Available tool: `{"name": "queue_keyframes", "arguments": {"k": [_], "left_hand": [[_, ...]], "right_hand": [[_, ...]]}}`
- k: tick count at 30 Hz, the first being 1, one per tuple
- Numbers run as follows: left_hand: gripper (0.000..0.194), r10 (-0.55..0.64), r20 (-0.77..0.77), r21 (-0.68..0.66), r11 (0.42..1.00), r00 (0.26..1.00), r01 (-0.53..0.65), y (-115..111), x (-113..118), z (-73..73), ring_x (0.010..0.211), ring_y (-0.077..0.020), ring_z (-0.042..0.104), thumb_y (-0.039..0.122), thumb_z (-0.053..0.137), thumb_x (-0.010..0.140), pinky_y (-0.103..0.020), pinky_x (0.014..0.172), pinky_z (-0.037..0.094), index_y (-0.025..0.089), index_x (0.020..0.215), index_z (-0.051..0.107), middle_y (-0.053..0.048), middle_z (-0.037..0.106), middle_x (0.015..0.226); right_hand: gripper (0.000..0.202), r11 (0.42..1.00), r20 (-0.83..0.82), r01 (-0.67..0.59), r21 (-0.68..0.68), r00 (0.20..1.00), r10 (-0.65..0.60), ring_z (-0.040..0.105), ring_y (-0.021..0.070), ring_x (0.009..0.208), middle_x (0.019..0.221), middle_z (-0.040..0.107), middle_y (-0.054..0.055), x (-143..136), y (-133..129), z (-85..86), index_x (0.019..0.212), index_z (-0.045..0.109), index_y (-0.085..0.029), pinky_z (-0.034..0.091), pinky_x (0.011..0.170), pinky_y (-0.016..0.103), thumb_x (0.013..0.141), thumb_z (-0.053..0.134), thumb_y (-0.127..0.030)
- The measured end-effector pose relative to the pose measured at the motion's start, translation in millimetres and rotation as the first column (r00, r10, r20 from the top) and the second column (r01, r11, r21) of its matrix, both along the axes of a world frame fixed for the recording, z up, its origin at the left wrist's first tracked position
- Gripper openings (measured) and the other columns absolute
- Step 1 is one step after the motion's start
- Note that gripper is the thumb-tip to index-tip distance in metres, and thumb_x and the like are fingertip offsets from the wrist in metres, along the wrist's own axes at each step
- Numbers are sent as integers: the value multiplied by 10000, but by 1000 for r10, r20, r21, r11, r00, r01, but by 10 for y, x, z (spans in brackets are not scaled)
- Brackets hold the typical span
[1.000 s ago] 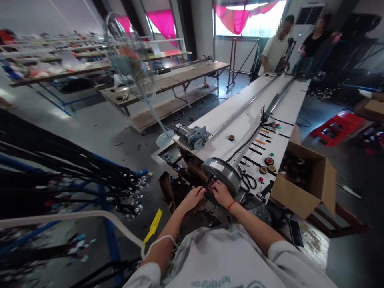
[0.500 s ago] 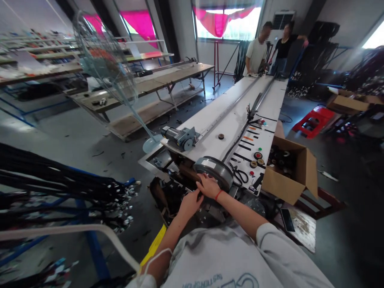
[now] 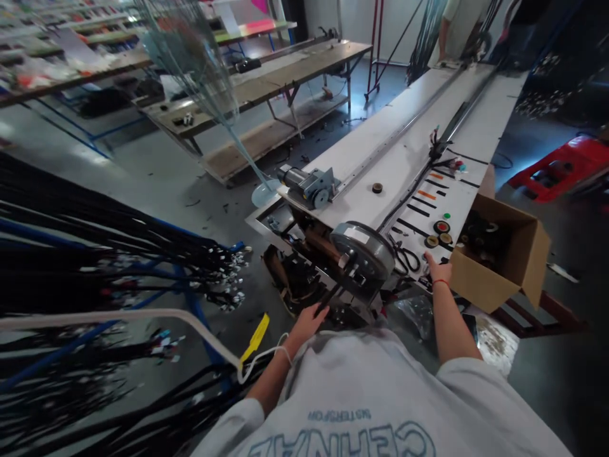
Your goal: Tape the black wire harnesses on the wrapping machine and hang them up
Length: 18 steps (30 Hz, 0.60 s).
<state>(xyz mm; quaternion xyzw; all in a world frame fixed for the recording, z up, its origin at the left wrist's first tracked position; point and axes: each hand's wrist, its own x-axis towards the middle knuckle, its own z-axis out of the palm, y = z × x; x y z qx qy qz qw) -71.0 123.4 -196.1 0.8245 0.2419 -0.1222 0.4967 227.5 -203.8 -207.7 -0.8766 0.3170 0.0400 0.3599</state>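
Note:
My left hand (image 3: 308, 322) is low in front of the round grey wheel-shaped machine head (image 3: 365, 246). Its fingers are closed around a dark cable bundle (image 3: 328, 297) that runs up to the machine head. At the near right corner of the white table (image 3: 361, 155) is my right hand (image 3: 438, 271), a red band on its wrist. One finger stretches out onto the tabletop, over the spot where a red button showed before; the other fingers are partly hidden. Black-handled scissors (image 3: 406, 259) lie just left of it, and tape rolls (image 3: 431, 241) sit just beyond.
An open cardboard box (image 3: 499, 273) stands against the table's right side. A motor (image 3: 304, 184) is mounted at the left edge. Black cable bundles (image 3: 190, 241) hang on a blue rack at left, near a standing fan (image 3: 190, 57). Another person (image 3: 451, 28) stands at the far end.
My right hand has left the machine head and moved right to the table corner. My left hand has drawn back slightly, holding the cable bundle. The view has tilted down.

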Motion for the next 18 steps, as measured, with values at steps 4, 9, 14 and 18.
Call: {"name": "queue_keyframes", "arguments": {"k": [4,9,14,18], "left_hand": [[419,36,4,3,999,999,-36,8,-27,81,680,-201,621,538,487,836,-284,663,459,152,828,650,-41,667,685],[410,-34,86,104,994,996,25,-21,-77,88,803,-233,648,537,476,855,-316,754,485,165,790,636,-89,706,817],[406,-16,139,70,997,990,6,-72,-17,63,825,-225,646,523,390,910,-319,776,481,181,849,601,-86,698,845],[407,-20,177,82,997,984,6,-100,133,92,741,-197,609,529,352,942,-303,719,458,197,809,546,-47,650,768]], "right_hand": [[848,998,-19,44,-52,999,-45,556,393,1223,1251,592,298,-65,121,45,1292,513,-49,444,1023,462,740,721,-658],[831,991,-6,64,-117,998,-65,578,405,1182,1221,605,286,-70,161,67,1274,524,-78,457,992,493,731,717,-677],[807,992,10,62,-107,998,-61,581,400,1173,1224,610,272,-76,163,50,1270,529,-81,456,996,483,743,706,-666],[809,993,10,60,-106,998,-59,578,401,1177,1232,607,267,-65,157,33,1272,525,-83,455,999,486,740,709,-664]]}}
